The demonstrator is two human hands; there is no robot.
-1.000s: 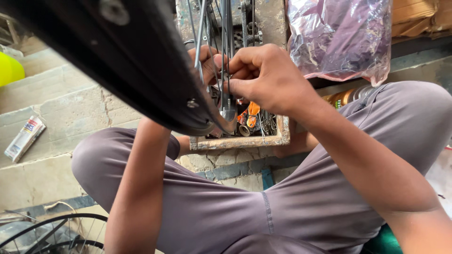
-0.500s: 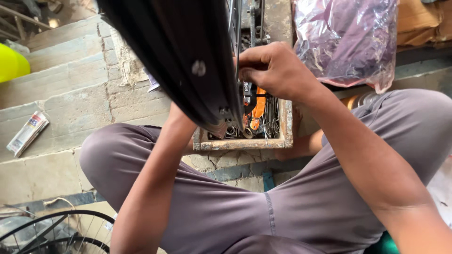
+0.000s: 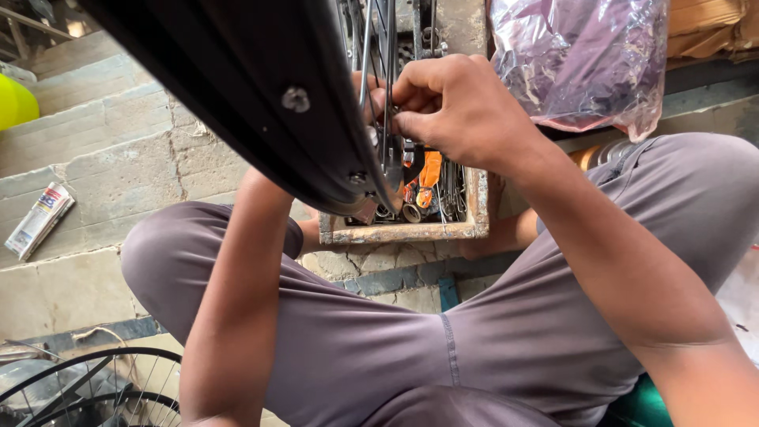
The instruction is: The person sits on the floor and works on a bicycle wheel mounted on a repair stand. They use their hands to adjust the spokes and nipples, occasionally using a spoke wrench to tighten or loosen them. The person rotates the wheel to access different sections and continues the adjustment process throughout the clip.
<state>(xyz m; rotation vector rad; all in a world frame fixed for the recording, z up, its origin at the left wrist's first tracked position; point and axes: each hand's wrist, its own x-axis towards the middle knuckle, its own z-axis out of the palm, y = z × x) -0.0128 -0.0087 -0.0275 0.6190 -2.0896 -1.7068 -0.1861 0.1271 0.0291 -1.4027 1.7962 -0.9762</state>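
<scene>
Worn concrete steps [image 3: 103, 158] form the ground, with one flattened tube [image 3: 38, 220] lying on them. Across the view slants a black wheel rim [image 3: 237, 87], hiding most of the left hand [image 3: 362, 87], so I cannot tell how its fingers sit. The right hand [image 3: 462, 115] has its fingers pinched shut on a spoke [image 3: 389, 119]. Below, one wooden tray [image 3: 411, 231] holds orange-handled tools and small metal parts. A plastic-wrapped bundle [image 3: 581, 59] sits beside it; another spoked wheel [image 3: 87, 387] lies lower left.
</scene>
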